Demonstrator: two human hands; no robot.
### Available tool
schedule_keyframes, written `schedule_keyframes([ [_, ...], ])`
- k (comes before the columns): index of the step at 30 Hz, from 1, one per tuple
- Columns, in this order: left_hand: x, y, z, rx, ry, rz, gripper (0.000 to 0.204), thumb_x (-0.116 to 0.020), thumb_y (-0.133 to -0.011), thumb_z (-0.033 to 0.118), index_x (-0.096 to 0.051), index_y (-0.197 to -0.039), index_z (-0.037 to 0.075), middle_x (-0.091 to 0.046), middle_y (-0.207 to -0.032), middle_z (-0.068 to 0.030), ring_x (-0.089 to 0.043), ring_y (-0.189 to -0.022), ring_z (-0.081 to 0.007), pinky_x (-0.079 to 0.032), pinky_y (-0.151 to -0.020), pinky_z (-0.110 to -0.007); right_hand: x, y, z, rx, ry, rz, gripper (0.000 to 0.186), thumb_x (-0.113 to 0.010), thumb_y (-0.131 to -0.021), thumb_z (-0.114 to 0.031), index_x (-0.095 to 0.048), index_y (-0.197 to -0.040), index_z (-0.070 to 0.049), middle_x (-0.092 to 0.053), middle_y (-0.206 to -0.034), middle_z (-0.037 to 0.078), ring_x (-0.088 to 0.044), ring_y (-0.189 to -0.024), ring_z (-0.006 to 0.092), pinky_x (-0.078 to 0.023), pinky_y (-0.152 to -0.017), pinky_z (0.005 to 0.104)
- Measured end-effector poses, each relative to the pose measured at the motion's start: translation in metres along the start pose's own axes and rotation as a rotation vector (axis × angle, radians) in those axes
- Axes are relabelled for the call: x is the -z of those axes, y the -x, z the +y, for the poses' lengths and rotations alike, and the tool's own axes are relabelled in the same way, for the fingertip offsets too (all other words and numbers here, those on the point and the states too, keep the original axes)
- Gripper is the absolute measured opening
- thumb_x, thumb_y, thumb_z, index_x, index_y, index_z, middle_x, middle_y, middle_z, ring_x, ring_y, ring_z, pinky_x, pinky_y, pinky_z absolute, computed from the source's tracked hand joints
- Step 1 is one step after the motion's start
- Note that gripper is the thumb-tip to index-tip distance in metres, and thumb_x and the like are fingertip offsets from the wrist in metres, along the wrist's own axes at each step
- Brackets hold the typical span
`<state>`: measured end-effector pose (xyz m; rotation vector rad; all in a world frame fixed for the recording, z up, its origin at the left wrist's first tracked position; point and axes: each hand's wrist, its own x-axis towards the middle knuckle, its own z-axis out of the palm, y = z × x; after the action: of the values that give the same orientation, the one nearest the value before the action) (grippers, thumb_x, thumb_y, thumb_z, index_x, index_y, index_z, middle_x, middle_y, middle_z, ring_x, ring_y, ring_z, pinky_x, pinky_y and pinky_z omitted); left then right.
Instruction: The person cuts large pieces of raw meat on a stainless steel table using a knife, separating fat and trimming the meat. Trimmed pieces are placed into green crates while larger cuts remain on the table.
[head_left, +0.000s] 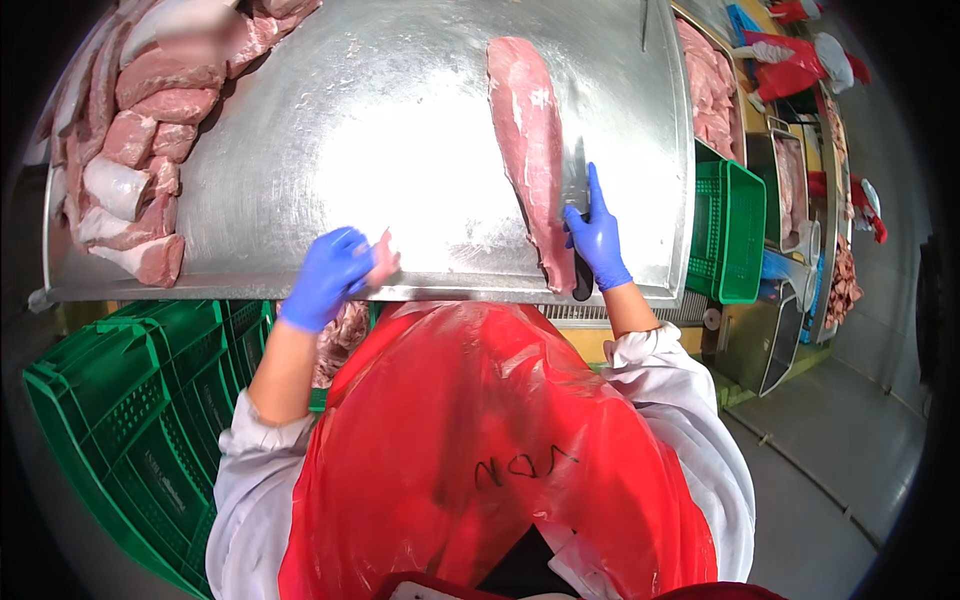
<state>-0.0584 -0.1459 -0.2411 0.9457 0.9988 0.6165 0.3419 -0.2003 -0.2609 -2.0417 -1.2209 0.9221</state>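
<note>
Head view: long pink cut of meat (527,140) lies lengthwise on the metal table (400,100), right of centre, narrow end at the front rim. Knife (574,190) alongside its right edge, blade pointing away from the wearer; can't tell whether it touches the meat. Right hand (600,240) is closed around the knife, index finger stretched out, black handle end showing below. Left hand (330,275) is curled, pinching a small meat scrap (383,260) near the front rim, well apart from the long cut.

Progress, judged: trimming looks partway. One scrap appears to be off; the long cut looks mostly clean, with pale patches on its upper face. Whether more needs trimming, can't tell; its underside is hidden.

Further out: big meat pile (150,110) at table left, whether trimmed or waiting unclear. More meat pieces (345,340) below the front edge by the left forearm. Green crates left (110,400) and green crate right (735,230) flank the wearer. Co-workers in red (795,70) far right.
</note>
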Motion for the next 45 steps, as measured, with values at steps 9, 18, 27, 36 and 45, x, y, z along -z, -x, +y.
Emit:
schedule_keyframes([
  [9, 0.126, 0.129, -0.117, 0.240, -0.127, 0.595, 0.011, -0.063, -0.086, 0.005, -0.057, -0.081, 0.012, -0.053, -0.069, 0.0043, -0.047, -0.058, -0.0060, -0.036, -0.052, -0.022, 0.001, -0.150, -0.022, 0.192, 0.223, -0.197, 0.077, -0.059, -0.089, -0.024, -0.025, -0.157, -0.033, -0.072, -0.092, 0.023, -0.072, -0.082, 0.0342, -0.056, -0.082, 0.0415],
  [18, 0.163, 0.169, -0.237, 0.452, -1.045, 0.839, 0.021, -0.073, -0.085, 0.015, -0.062, -0.098, 0.003, -0.071, -0.090, -0.0080, -0.065, -0.075, -0.0171, -0.052, -0.069, -0.031, 0.029, -0.208, -0.034, 0.229, 0.339, -0.616, 0.072, -0.059, -0.088, -0.017, -0.036, -0.154, -0.033, -0.068, -0.081, 0.010, -0.063, -0.062, 0.0155, -0.054, -0.062, 0.0307],
  [27, 0.116, 0.141, -0.201, 0.103, -0.984, 0.840, 0.030, -0.072, -0.086, 0.015, -0.061, -0.111, 0.001, -0.069, -0.088, -0.0106, -0.065, -0.078, -0.0182, -0.053, -0.074, -0.032, 0.059, -0.216, -0.031, 0.136, 0.161, -0.781, 0.070, -0.057, -0.087, -0.004, -0.045, -0.150, -0.031, -0.060, -0.080, -0.001, -0.051, -0.060, 0.0062, -0.045, -0.054, 0.0232],
  [36, 0.051, 0.105, -0.110, -0.047, -0.747, 0.850, 0.029, -0.068, -0.091, 0.009, -0.061, -0.118, 0.000, -0.067, -0.092, -0.0058, -0.061, -0.080, -0.0104, -0.052, -0.074, -0.027, 0.097, -0.207, -0.042, 0.065, 0.223, -0.896, 0.075, -0.056, -0.085, 0.004, -0.044, -0.150, -0.032, -0.055, -0.072, -0.003, -0.046, -0.056, 0.0049, -0.041, -0.050, 0.0214],
  [45, -0.031, -0.047, -0.033, -0.297, -0.728, 0.592, 0.033, -0.067, -0.090, 0.009, -0.059, -0.120, -0.002, -0.067, -0.099, -0.0096, -0.065, -0.082, -0.0146, -0.053, -0.075, -0.029, 0.200, -0.169, -0.018, 0.028, 0.408, -1.033, 0.080, -0.057, -0.083, 0.001, -0.041, -0.151, -0.037, -0.056, -0.071, -0.003, -0.049, -0.055, 0.0059, -0.044, -0.050, 0.0226],
])
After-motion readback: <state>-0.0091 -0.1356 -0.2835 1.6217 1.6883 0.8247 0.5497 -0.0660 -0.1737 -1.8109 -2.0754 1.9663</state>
